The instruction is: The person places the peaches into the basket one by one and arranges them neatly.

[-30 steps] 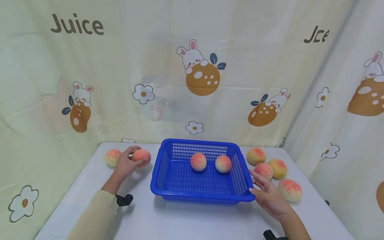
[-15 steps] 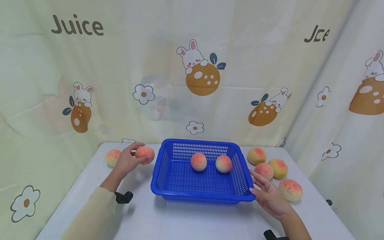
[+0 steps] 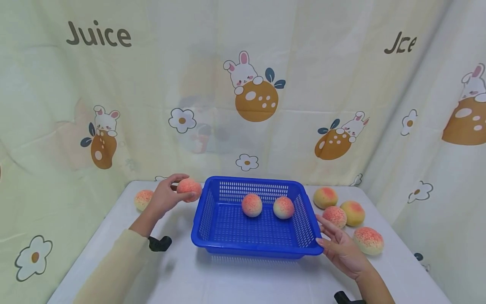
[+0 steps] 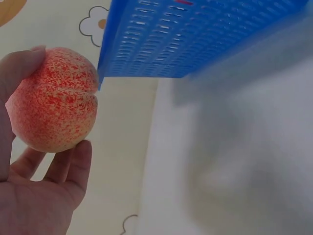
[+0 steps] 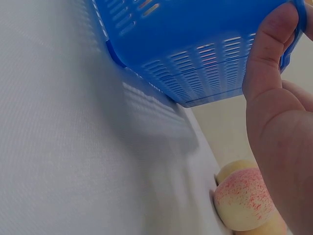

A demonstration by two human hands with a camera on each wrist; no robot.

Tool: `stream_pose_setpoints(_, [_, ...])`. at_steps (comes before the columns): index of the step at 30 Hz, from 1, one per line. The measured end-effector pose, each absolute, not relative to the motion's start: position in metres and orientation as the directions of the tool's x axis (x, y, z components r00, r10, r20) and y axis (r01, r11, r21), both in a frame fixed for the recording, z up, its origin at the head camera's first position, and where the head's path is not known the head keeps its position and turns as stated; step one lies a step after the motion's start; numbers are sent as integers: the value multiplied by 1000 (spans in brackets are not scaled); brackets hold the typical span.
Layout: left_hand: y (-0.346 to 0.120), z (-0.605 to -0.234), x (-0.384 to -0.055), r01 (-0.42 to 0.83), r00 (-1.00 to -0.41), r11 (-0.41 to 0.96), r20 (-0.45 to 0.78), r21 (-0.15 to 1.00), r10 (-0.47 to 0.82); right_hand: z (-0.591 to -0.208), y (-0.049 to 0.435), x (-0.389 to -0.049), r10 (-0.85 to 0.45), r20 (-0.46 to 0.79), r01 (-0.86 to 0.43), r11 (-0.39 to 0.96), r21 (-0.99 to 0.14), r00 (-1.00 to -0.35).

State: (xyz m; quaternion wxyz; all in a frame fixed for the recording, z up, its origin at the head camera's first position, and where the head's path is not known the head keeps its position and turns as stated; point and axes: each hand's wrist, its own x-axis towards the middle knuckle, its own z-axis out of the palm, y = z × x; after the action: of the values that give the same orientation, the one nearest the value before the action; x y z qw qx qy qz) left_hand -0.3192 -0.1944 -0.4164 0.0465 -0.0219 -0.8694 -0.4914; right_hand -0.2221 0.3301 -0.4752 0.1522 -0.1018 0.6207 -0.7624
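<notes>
A pink-red speckled peach [image 3: 189,190] is gripped between the thumb and fingers of my left hand [image 3: 169,195], raised off the table beside the basket's left rim. In the left wrist view the same peach [image 4: 56,100] shows a crease down its side. My right hand [image 3: 343,253] pinches the right rim of the blue plastic basket [image 3: 250,248], its thumb [image 5: 268,54] on the rim in the right wrist view. Inside the basket lie two peaches, one near the middle [image 3: 252,205] and one to its right [image 3: 283,208].
Another peach [image 3: 143,199] lies on the white table [image 3: 243,283] behind my left hand, partly covered by it. Right of the basket sit several more fruits, among them a yellow one [image 3: 325,198] and a speckled peach [image 3: 368,241]. A printed curtain [image 3: 212,84] hangs behind.
My left hand has lifted the peach and carried it right, up to the basket's left rim. The right hand and the basket have stayed where they were.
</notes>
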Motion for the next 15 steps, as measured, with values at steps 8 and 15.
stream_pose_setpoints(8, [-186,-405,-327,125,-992,488,113,864,55,-476,331,-222,-362,-29,102,-185,-977,-932])
stream_pose_setpoints(15, [-180,-399,-333,119,-992,493,82,862,95,-477,331,-223,-364,-23,95,-183,-978,-931])
